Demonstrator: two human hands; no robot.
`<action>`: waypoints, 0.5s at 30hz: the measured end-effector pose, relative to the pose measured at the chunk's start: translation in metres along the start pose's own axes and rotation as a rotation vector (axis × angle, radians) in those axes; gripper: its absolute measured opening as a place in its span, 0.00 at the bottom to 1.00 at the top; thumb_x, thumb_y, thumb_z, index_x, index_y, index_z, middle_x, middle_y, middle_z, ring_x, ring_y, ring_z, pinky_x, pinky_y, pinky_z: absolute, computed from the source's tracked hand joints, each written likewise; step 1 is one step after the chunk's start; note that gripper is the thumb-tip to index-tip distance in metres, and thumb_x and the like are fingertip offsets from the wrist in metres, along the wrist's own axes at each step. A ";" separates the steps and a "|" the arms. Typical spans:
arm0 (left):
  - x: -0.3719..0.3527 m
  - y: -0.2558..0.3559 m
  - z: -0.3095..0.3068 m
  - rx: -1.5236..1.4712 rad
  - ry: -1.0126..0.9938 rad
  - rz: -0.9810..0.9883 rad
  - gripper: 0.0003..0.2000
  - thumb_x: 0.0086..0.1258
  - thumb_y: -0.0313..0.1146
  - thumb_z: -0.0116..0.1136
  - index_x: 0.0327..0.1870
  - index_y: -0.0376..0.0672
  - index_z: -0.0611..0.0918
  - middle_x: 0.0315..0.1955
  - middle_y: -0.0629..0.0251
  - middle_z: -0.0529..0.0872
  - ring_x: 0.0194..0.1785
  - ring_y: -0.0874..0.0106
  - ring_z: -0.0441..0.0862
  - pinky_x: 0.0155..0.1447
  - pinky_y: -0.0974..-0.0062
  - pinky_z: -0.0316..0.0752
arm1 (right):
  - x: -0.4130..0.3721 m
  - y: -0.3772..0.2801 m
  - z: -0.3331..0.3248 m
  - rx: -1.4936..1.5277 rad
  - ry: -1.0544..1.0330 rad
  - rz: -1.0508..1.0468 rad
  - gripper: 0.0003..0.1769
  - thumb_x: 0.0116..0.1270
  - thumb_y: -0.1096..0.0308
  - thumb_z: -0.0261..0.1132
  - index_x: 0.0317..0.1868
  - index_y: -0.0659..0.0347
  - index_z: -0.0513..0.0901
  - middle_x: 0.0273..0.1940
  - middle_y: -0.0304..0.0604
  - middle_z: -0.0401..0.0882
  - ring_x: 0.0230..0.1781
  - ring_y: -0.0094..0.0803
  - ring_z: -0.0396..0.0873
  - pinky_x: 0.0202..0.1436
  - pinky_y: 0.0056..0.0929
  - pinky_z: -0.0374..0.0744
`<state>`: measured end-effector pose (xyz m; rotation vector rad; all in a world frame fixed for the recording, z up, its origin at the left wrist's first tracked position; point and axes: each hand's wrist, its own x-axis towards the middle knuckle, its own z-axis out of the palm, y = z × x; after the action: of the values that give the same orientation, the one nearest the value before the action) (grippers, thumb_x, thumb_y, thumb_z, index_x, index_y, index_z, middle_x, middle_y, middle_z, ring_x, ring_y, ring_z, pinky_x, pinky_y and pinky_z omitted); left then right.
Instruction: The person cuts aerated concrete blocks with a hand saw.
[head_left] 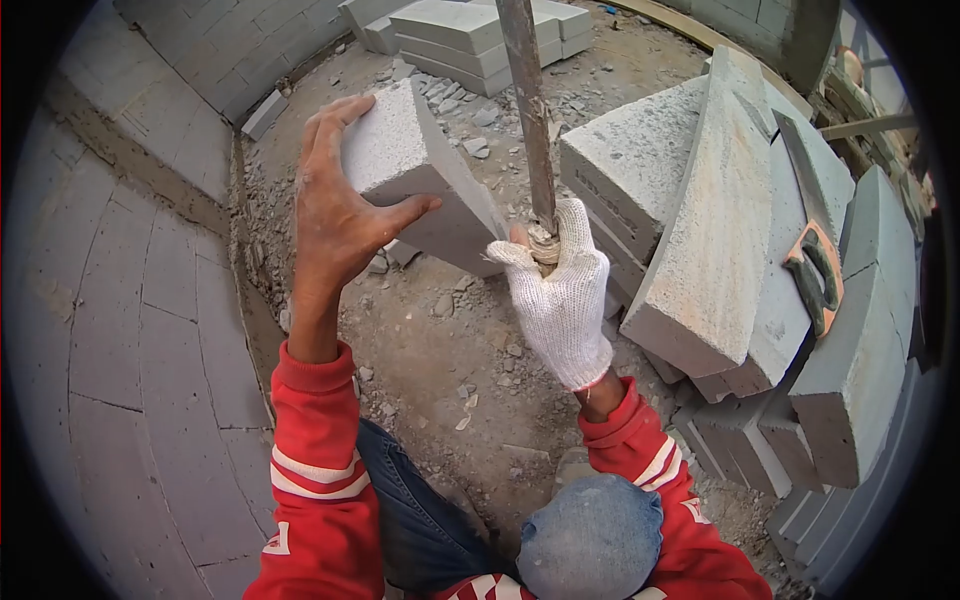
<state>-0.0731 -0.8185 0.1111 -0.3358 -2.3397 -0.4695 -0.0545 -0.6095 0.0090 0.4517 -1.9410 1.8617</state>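
Observation:
My bare left hand (335, 190) is spread around the near end of a light grey concrete block (440, 205). Its fingers lie over the top left edge, and the thumb reaches across the near face. The block is tilted, and its lower right end lies close to my right hand. My right hand (560, 285), in a white knitted glove, is closed around the cord-wrapped lower end of a long, narrow, worn metal bar (530, 110). The bar points up and away from me; its far end is out of view.
Stacked grey blocks (700, 230) stand on the right, with an orange-and-black-handled handsaw (815, 270) lying on them. More blocks (470, 40) sit at the back. A block wall (150, 330) runs along the left. Rubble (445, 300) covers the ground, and my denim-covered knee (590, 540) is below.

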 end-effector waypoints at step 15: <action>0.000 -0.004 -0.002 -0.028 -0.032 -0.043 0.49 0.39 0.40 0.88 0.69 0.39 0.78 0.66 0.54 0.80 0.71 0.55 0.78 0.76 0.56 0.73 | -0.013 0.015 -0.001 -0.049 -0.007 0.108 0.18 0.72 0.66 0.75 0.48 0.69 0.75 0.25 0.58 0.83 0.27 0.51 0.89 0.26 0.40 0.78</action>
<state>-0.0739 -0.8232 0.1115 -0.3090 -2.3772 -0.5217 -0.0508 -0.6080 -0.0101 0.3448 -2.0478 1.8749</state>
